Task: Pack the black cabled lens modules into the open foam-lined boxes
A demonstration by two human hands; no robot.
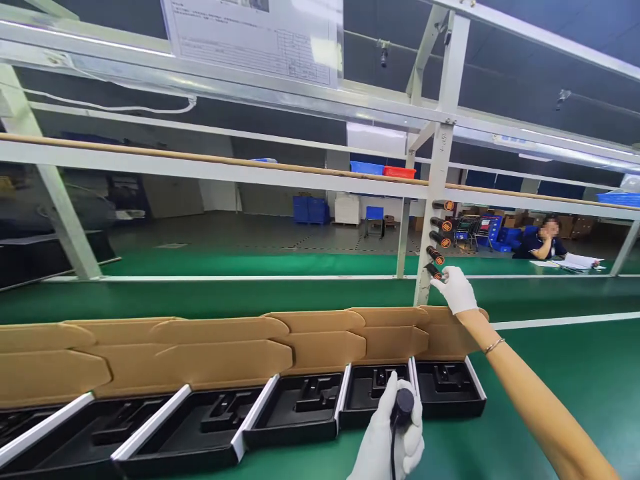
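My left hand [395,430], in a white glove, is closed around a black round-ended part [404,403] with a black cable running down over the palm. Its lower end is hidden by the fingers. Up at the white post, my gloved right hand [457,290] pinches the lowest black cylinder [433,271], which has an orange-marked end. Above it, several like cylinders [440,225] stick out from the post in a column. Below my hands stands a row of open boxes with black moulded trays [295,430] and raised brown cardboard lids [320,353].
The white metal post [440,153] rises behind the boxes and joins a shelf rail [225,167]. A printed sheet [255,40] hangs above. The green bench [565,373] extends to the right. Another person [543,243] sits farther back by papers [575,262].
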